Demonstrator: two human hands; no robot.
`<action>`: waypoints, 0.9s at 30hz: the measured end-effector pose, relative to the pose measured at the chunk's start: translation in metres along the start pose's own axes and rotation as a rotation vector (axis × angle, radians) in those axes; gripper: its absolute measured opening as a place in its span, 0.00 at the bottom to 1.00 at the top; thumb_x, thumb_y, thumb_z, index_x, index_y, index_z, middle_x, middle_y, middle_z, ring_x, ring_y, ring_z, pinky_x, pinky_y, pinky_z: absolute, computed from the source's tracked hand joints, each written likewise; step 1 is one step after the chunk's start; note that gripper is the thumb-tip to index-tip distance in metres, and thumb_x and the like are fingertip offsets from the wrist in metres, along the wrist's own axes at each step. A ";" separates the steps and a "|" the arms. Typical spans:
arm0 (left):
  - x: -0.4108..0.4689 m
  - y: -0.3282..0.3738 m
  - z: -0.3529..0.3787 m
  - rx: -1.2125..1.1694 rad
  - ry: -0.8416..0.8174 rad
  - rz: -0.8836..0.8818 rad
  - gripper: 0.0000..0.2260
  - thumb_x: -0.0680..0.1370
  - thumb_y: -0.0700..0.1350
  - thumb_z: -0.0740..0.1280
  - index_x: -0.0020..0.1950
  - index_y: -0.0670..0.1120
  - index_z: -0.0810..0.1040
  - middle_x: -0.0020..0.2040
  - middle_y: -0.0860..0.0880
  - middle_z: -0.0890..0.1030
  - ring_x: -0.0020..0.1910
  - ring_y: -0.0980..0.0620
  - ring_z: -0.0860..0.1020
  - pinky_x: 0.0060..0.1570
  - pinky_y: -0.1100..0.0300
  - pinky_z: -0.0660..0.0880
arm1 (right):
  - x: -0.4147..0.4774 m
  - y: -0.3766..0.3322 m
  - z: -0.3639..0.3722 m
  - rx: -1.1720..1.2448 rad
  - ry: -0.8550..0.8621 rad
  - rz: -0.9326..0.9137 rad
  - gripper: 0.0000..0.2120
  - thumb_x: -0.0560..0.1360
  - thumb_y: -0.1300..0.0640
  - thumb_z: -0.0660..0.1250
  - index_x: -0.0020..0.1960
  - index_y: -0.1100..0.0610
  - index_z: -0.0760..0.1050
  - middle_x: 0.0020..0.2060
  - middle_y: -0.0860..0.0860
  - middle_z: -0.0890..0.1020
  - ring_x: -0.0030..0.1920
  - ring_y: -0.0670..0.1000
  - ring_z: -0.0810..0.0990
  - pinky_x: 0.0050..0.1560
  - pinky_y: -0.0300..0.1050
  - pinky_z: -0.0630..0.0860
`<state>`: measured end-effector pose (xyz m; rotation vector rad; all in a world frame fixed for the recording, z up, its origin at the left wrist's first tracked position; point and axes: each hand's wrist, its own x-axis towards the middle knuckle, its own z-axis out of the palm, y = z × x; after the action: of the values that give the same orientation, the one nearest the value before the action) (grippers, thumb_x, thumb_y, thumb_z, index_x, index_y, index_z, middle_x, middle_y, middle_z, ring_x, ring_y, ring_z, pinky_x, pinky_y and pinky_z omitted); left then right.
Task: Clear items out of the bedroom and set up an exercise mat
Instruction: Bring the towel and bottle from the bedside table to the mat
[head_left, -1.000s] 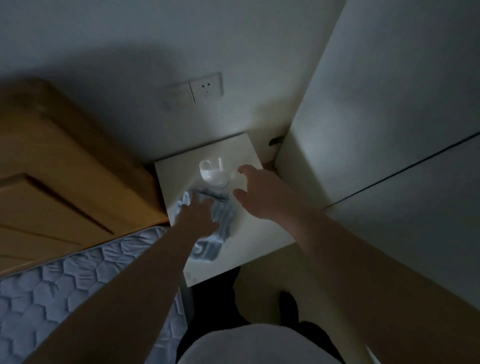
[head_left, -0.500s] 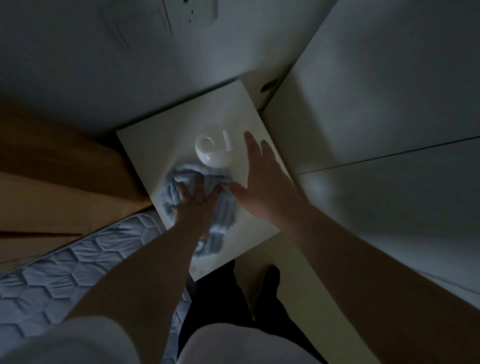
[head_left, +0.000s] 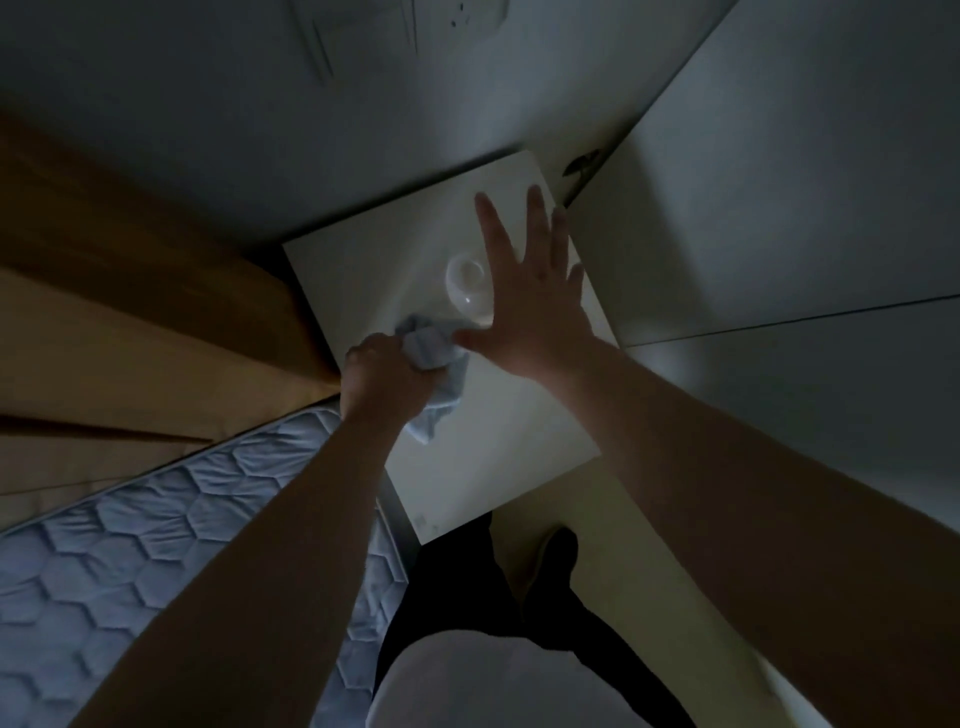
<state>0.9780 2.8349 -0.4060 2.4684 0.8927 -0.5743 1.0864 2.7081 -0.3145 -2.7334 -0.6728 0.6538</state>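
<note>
Since half a second ago the left hand (head_left: 382, 371) has gone from lying flat on the blue cloth (head_left: 434, 364) to bunching it up in curled fingers, and the right hand (head_left: 530, 306) has slid forward over the white cup (head_left: 465, 280).

At far left stands a brown wooden headboard (head_left: 130, 338), and below it lies a quilted blue-grey mattress (head_left: 130, 561) stitched in hexagons. The left hand grips the cloth at the left edge of the white counter (head_left: 493, 441); a loose tail of cloth hangs below the fist onto the counter top. Just beyond the cloth sits the white cup, upright, its right side hidden by the right hand. That hand is spread wide, palm down, thumb tip touching the cloth; whether the palm touches the cup cannot be told.

A small mark (head_left: 423, 522) at the counter's near corner is too faint to read. A wall socket (head_left: 467, 10) shows at the top edge. White cabinet doors (head_left: 779, 208) fill the right.
</note>
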 end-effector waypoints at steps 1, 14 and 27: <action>-0.004 -0.002 -0.009 0.011 0.025 -0.012 0.22 0.72 0.64 0.68 0.47 0.44 0.81 0.43 0.44 0.82 0.45 0.43 0.82 0.43 0.56 0.78 | 0.008 -0.001 0.004 -0.021 -0.014 -0.013 0.61 0.64 0.36 0.77 0.80 0.43 0.37 0.78 0.56 0.32 0.78 0.65 0.34 0.70 0.76 0.51; -0.041 0.002 -0.068 -0.135 0.073 -0.091 0.15 0.73 0.57 0.67 0.34 0.47 0.74 0.31 0.50 0.75 0.37 0.44 0.79 0.33 0.59 0.67 | 0.007 0.006 -0.009 -0.010 0.028 0.022 0.35 0.65 0.53 0.76 0.69 0.44 0.65 0.68 0.53 0.66 0.61 0.63 0.69 0.46 0.51 0.77; -0.125 0.180 -0.174 -0.082 0.062 0.608 0.16 0.71 0.57 0.74 0.33 0.49 0.74 0.28 0.54 0.74 0.28 0.60 0.72 0.30 0.63 0.66 | -0.181 0.057 -0.208 -0.057 0.142 0.336 0.35 0.64 0.42 0.76 0.67 0.42 0.67 0.61 0.50 0.70 0.56 0.58 0.75 0.51 0.50 0.75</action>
<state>1.0505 2.7438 -0.1518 2.5099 0.1488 -0.2400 1.0643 2.5434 -0.0871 -2.9405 -0.2032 0.5055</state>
